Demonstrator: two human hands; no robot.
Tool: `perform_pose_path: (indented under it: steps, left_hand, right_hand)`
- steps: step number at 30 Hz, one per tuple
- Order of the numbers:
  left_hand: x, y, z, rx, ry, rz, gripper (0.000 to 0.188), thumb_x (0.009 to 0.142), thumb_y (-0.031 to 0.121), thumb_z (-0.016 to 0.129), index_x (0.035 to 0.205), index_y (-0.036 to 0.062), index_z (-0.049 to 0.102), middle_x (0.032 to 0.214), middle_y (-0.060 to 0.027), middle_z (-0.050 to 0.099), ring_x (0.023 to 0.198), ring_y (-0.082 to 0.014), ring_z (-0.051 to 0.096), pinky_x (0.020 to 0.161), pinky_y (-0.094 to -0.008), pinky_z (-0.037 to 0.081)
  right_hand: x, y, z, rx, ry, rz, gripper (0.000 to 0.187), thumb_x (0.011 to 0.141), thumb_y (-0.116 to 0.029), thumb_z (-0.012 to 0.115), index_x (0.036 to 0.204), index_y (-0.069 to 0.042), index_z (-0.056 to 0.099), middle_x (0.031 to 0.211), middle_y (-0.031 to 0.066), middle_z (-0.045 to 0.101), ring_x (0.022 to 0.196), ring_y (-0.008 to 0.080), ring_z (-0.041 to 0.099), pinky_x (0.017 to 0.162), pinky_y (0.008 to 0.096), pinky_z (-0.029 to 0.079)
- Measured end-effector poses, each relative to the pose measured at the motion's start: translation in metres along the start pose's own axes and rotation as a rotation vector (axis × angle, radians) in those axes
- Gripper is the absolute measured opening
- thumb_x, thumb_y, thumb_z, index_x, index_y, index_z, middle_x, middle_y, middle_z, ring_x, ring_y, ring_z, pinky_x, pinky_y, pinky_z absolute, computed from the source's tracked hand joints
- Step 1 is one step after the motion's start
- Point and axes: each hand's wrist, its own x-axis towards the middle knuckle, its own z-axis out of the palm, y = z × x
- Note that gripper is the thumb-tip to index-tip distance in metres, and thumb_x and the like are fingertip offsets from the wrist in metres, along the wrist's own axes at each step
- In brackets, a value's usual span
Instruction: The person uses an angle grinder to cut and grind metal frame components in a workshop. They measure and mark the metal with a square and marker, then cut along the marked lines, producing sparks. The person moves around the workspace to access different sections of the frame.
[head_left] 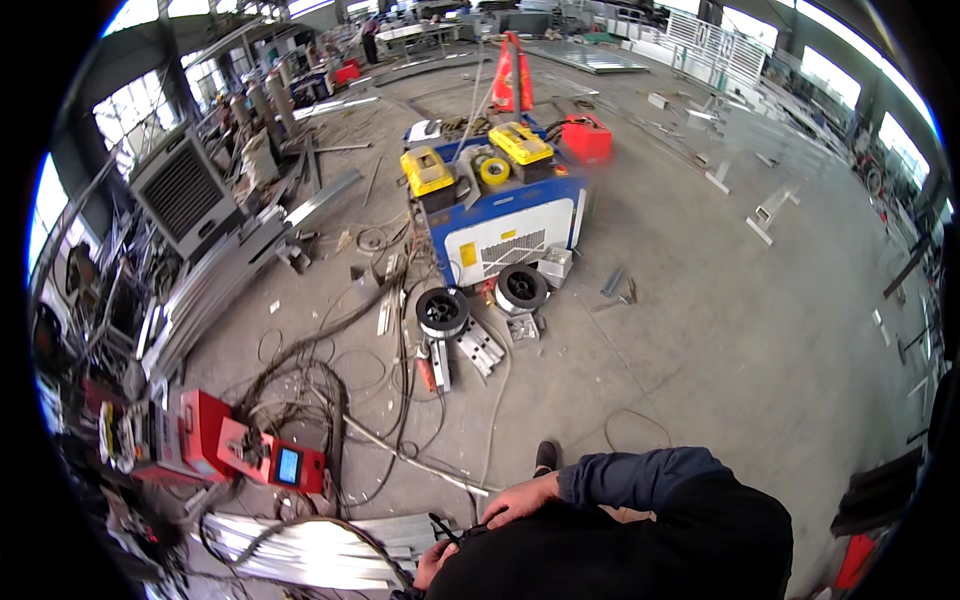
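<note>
My right hand (520, 500) reaches across the front of my body at the bottom of the view, its fingers curled down against something dark. My left hand (434, 562) is lower and closer to the edge, partly covered by my dark clothing, with its fingers bent. Between the two hands is a small black object (444, 527) with a thin strip sticking up. Its kind cannot be made out against the black cloth. Below the left hand lie silvery metal profiles (300, 550) on the floor.
A blue and white machine (510, 235) carries two yellow-lidded toolboxes (428, 172). Wire spools (442, 312) stand before it. A red unit with a lit screen (288, 466) is at left. Cables and hoses (335, 420) cross the floor. A person (370, 42) stands far back.
</note>
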Motion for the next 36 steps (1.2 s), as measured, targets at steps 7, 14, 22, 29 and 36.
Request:
perform_pose_path:
  steps: [7,14,22,29,36]
  left_hand:
    - [0.133,0.163,0.083,0.246,-0.139,0.041,0.046,0.107,0.041,0.063,0.121,-0.0027,0.068,0.091,-0.0011,0.069,0.084,-0.0089,0.060,0.072,-0.0280,0.050]
    - [0.265,0.292,0.160,0.556,-0.364,0.150,0.055,0.107,0.044,0.062,0.129,-0.0060,0.066,0.103,-0.0076,0.073,0.097,-0.0139,0.065,0.086,-0.0326,0.053]
    - [0.477,0.393,0.206,0.708,-0.616,0.043,0.054,0.106,0.043,0.063,0.131,-0.0042,0.065,0.106,-0.0094,0.073,0.102,-0.0150,0.065,0.092,-0.0317,0.052]
    - [0.608,0.551,0.235,0.743,-0.759,0.165,0.050,0.109,0.041,0.060,0.132,-0.0038,0.064,0.110,-0.0109,0.074,0.105,-0.0165,0.066,0.094,-0.0336,0.052]
    - [0.675,0.624,0.216,0.488,-0.617,0.058,0.049,0.108,0.038,0.062,0.136,-0.0027,0.063,0.121,-0.0111,0.071,0.114,-0.0170,0.064,0.101,-0.0331,0.050]
  right_hand:
    - [-0.101,0.046,-0.147,0.303,0.183,0.023,0.055,0.106,-0.050,0.060,0.141,-0.008,0.066,0.134,0.0087,0.071,0.126,0.0190,0.061,0.108,0.0346,0.046]
    - [-0.185,0.102,-0.237,0.256,0.415,-0.071,0.055,0.108,-0.046,0.058,0.145,-0.006,0.062,0.138,0.0100,0.069,0.127,0.0195,0.061,0.110,0.0340,0.045]
    - [-0.248,0.136,-0.377,0.406,0.663,0.028,0.053,0.110,-0.042,0.057,0.147,-0.005,0.061,0.138,0.0103,0.069,0.126,0.0181,0.061,0.110,0.0329,0.044]
    - [-0.285,0.104,-0.548,0.470,0.733,0.106,0.053,0.109,-0.043,0.058,0.146,-0.006,0.062,0.140,0.0111,0.068,0.128,0.0190,0.061,0.112,0.0319,0.044]
    - [-0.317,0.060,-0.698,0.421,0.632,-0.080,0.052,0.110,-0.038,0.056,0.149,-0.004,0.057,0.141,0.0129,0.067,0.129,0.0200,0.061,0.111,0.0322,0.044]
